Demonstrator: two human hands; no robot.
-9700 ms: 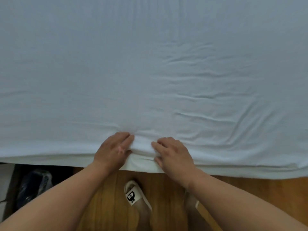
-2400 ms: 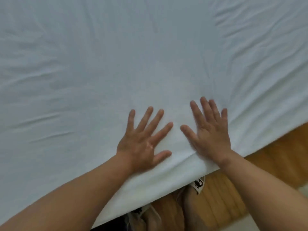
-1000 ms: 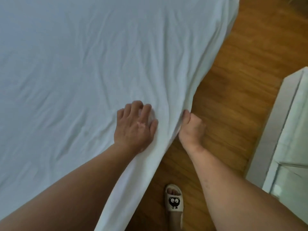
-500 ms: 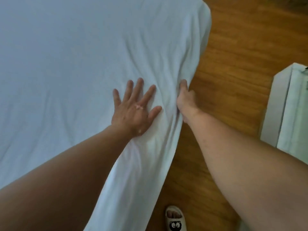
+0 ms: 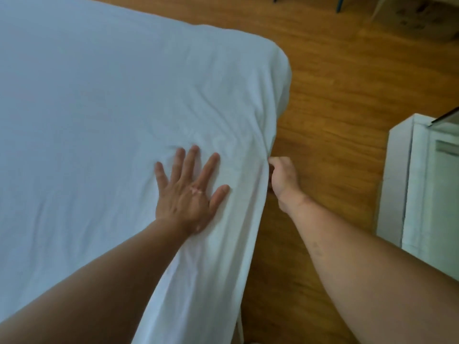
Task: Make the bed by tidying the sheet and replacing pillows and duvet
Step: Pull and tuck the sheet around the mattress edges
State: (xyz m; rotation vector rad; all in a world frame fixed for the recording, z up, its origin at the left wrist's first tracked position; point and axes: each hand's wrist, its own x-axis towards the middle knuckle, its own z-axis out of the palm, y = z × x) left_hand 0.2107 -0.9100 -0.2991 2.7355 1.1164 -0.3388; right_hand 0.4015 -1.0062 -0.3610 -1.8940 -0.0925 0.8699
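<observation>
A white sheet [image 5: 99, 108] covers the mattress, which fills the left and middle of the view down to its rounded far corner [image 5: 278, 60]. My left hand [image 5: 188, 192] lies flat on the sheet near the bed's right edge, fingers spread and straight. My right hand [image 5: 282, 178] is at the side of the mattress, just below the edge. Its fingers curl into the hanging side of the sheet, and their tips are hidden behind the fabric. Creases fan out in the sheet between the two hands. No pillow or duvet is in view.
Wooden floor [image 5: 335, 95] runs along the right side of the bed. A white cabinet [image 5: 407, 184] stands on the floor at the right edge. At the top right are blue chair legs [image 5: 339, 3] and a cardboard box [image 5: 417, 18].
Both hands have moved along the bed's right edge toward the far corner. My left hand stays flat on the sheet; my right hand has curled further in at the side.
</observation>
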